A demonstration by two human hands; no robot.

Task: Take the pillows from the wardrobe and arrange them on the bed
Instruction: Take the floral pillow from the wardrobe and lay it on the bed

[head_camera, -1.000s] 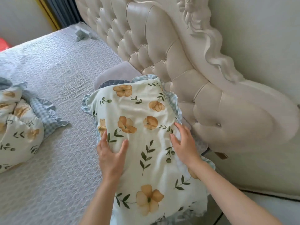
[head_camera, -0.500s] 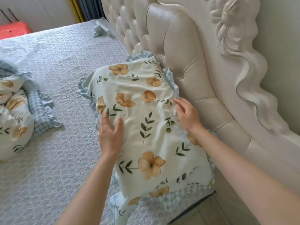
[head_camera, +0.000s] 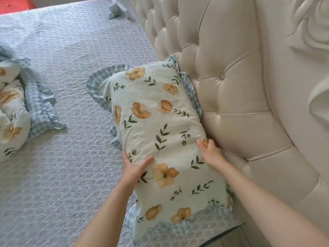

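Observation:
A cream pillow (head_camera: 160,129) with orange flowers, green leaves and a blue checked frill lies flat on the grey quilted bed (head_camera: 74,50), its long side against the headboard. My left hand (head_camera: 134,168) presses flat on the pillow's left edge, fingers spread. My right hand (head_camera: 209,151) rests on its right edge beside the headboard, fingers curled into the fabric. A second pillow (head_camera: 12,111) of the same print lies crumpled at the left edge of the view.
The tufted cream headboard (head_camera: 231,82) with carved trim rises along the right. A small folded grey cloth (head_camera: 117,8) lies at the far end of the bed. A red object (head_camera: 16,3) shows at the top left. Floor (head_camera: 229,237) shows at the bottom.
The pillow has dropped from leaning on the headboard to lying flat beside it. Both hands slid down toward its near half. The view has tilted downward.

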